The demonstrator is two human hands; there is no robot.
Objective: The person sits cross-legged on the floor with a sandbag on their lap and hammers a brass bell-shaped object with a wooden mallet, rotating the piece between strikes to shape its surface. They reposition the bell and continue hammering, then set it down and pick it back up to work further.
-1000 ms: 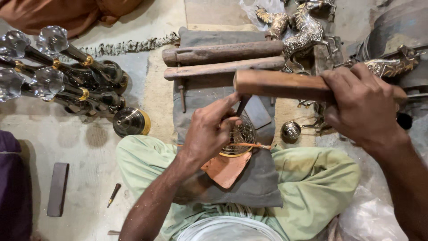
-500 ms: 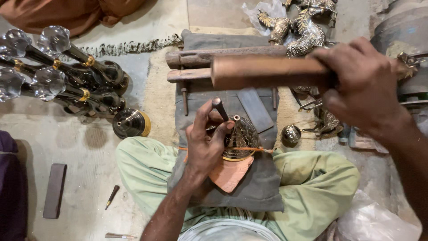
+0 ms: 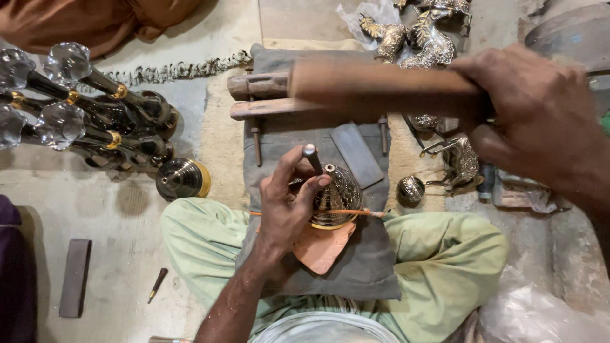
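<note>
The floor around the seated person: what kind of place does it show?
Probably a metal craft workshop: a chisel held on an engraved brass dome, a wooden mallet raised, finished metal animal figures beside.

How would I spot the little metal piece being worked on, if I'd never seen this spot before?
Start at the grey cloth draped over the seated person's lap. At its middle, on an orange pad, sits the domed metal piece, steadied by the left hand. Unlike the plain ridged dome on the floor beside it, it is covered in fine engraved patterns and crossed by an orange cord.

Brass engraved bell (image 3: 337, 197), grey cloth (image 3: 362, 267).
</note>
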